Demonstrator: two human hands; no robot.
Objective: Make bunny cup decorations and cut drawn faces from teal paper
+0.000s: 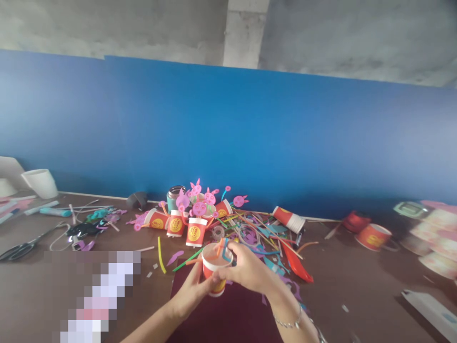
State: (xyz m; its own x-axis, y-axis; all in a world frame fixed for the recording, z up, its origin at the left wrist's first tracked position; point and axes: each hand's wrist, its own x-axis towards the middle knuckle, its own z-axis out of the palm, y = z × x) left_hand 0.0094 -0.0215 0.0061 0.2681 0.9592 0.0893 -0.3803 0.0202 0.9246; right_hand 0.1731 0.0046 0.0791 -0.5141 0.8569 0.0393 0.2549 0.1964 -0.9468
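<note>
**A paper cup (207, 272) held over a cluttered brown table (342, 271)**

My left hand (191, 293) curls around the cup's near left side. My right hand (248, 269) closes on its right side, thumb across the front, fingers at the rim beside blue and orange straws (224, 250); I cannot tell whether they pinch a straw. The cup is above a dark maroon mat (221, 321) at the table's near edge.

Beyond it, the brown surface is strewn with loose straws and coloured scraps. Red cups with pink cut-outs (195, 233) stand and lie just behind my hands. Scissors (21, 250) lie far left; a red mug (373, 237) sits on the right. Along the back runs a plain blue partition (228, 124), and above it rises a bare grey concrete wall (143, 28) with a paler pillar (245, 33).
</note>
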